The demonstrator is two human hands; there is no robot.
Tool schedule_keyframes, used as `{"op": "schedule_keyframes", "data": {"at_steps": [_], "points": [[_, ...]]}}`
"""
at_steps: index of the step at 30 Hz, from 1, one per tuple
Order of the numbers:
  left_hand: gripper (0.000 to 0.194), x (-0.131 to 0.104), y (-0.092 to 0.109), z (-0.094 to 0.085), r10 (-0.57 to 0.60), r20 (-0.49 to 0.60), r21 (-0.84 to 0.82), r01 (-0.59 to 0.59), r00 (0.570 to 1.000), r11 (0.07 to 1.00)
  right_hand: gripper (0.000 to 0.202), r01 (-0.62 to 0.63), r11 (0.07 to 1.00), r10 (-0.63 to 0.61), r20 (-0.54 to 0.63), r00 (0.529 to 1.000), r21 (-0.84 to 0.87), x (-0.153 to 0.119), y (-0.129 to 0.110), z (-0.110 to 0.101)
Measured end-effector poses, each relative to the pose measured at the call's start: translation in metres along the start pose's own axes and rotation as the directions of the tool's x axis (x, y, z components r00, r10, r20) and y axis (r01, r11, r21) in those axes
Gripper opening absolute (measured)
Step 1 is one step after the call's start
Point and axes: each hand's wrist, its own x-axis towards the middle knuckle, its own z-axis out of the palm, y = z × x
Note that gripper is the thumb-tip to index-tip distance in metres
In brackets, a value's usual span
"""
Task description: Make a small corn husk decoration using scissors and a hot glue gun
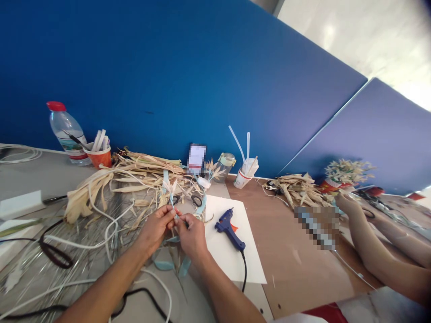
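Observation:
A small pale flower (171, 187), seemingly made of dried husk, stands upright above my fingers on a stem wrapped in light blue tape. My left hand (155, 228) pinches this stem from the left. My right hand (192, 234) pinches it a little lower, close beside the left fingertips. Light blue tape (164, 265) loops below my hands, partly hidden by them. Scissors (196, 201) lie just beyond my right hand. On a white paper sheet (232, 264) to the right rests a blue glue gun (230, 229).
Dried husks (148, 162) pile up behind my hands. Thin wires and white cables (77, 242) spread across the left. A water bottle (68, 134), an orange cup (101, 157) and a jar (226, 166) line the blue partition (151, 80). A co-worker's arms (367, 242) reach in at right.

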Motion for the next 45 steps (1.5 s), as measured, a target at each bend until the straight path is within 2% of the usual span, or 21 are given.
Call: {"op": "schedule_keyframes", "data": {"at_steps": [5,8,11,14,19,23,28,31,34,39,45], "points": [[0.021,0.005,-0.004,-0.004,0.088,-0.057,0.066,-0.085,0.994,0.994,0.016,-0.013,0.997,0.012,0.014,1.0,0.079,0.003,0.002,0.001],[0.02,0.006,-0.003,-0.005,0.099,-0.054,0.056,-0.096,0.994,0.994,0.017,-0.072,0.968,0.058,0.067,0.996,0.242,0.006,0.006,0.002],[0.017,0.005,-0.001,-0.005,0.099,-0.037,0.027,-0.098,0.994,0.995,0.019,-0.175,0.888,0.121,0.15,0.981,0.426,0.008,0.008,0.002],[0.015,0.004,0.003,-0.004,0.048,-0.015,-0.058,-0.048,0.999,0.997,0.017,-0.218,0.824,0.154,0.164,0.974,0.523,0.009,0.006,0.002],[0.008,0.001,0.006,-0.005,-0.088,0.036,-0.217,0.093,0.996,0.972,0.011,-0.255,0.765,0.191,0.169,0.967,0.591,0.008,-0.002,-0.001],[0.002,0.001,0.005,-0.006,-0.113,0.128,-0.234,0.141,0.985,0.962,0.013,-0.294,0.691,0.222,0.193,0.956,0.661,0.008,-0.004,-0.002],[0.006,0.002,0.002,-0.006,-0.123,0.14,-0.239,0.154,0.983,0.959,0.012,-0.361,0.645,0.286,0.226,0.931,0.673,0.009,-0.002,0.0],[0.007,0.002,0.0,-0.006,-0.141,0.117,-0.253,0.167,0.983,0.953,0.01,-0.352,0.658,0.286,0.211,0.935,0.665,0.011,-0.001,0.002],[0.008,0.002,0.002,-0.006,-0.112,0.099,-0.266,0.134,0.989,0.955,0.009,-0.286,0.719,0.248,0.15,0.957,0.634,0.011,-0.001,0.001],[0.01,0.0,0.007,-0.003,-0.051,0.064,-0.215,0.064,0.997,0.975,0.005,-0.158,0.895,0.16,0.031,0.987,0.417,0.009,-0.003,-0.003],[0.01,-0.002,0.007,0.001,0.01,0.06,-0.197,0.002,0.998,0.98,0.011,-0.062,0.976,0.083,-0.09,0.992,0.211,0.008,-0.003,-0.007]]}}
